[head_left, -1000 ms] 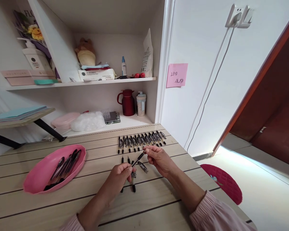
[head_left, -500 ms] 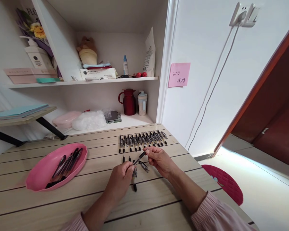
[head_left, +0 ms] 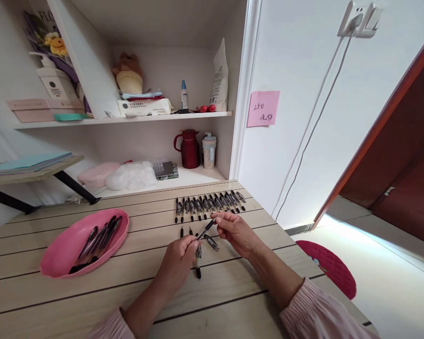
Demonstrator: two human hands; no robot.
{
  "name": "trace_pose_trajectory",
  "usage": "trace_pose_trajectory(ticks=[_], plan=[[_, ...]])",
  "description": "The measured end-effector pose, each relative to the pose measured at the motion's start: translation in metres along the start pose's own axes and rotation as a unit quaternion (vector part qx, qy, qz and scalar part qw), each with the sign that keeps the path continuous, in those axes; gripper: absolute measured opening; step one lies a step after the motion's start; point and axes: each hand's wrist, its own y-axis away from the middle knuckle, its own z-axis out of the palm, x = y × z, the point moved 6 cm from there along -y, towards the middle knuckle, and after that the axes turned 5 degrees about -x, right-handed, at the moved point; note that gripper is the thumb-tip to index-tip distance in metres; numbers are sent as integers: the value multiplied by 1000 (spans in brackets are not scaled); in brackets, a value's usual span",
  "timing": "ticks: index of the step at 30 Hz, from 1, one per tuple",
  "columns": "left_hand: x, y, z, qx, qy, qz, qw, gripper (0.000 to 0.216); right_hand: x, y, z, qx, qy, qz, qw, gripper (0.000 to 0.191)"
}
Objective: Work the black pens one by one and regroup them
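My left hand (head_left: 178, 259) and my right hand (head_left: 235, 230) hold one black pen (head_left: 205, 229) between them above the wooden table (head_left: 92, 292). The left pinches its lower end, the right pinches its upper end. Under the hands lie a few loose pens (head_left: 197, 263) and a pen cap (head_left: 211, 242). Just beyond, several black pens lie side by side in a row of pens (head_left: 208, 205). A pink oval dish (head_left: 61, 256) at the left holds several more pens (head_left: 97, 242).
Behind the table stands a shelf with a red jug (head_left: 188, 149), a small cup (head_left: 208, 151), a plastic bag (head_left: 131, 175) and a pink box (head_left: 97, 174). A pink note (head_left: 263, 108) sticks on the wall. A red round stool (head_left: 327, 268) stands by the table's right edge.
Both hands keep hold of the pen and have hardly moved. The view has shifted slightly.
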Motion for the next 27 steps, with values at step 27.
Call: trace_pose_trajectory(ticks=[27], plan=[[3,1,2,10,-13,24,1000,33,0,-1,4,34,6,-45,998,25]])
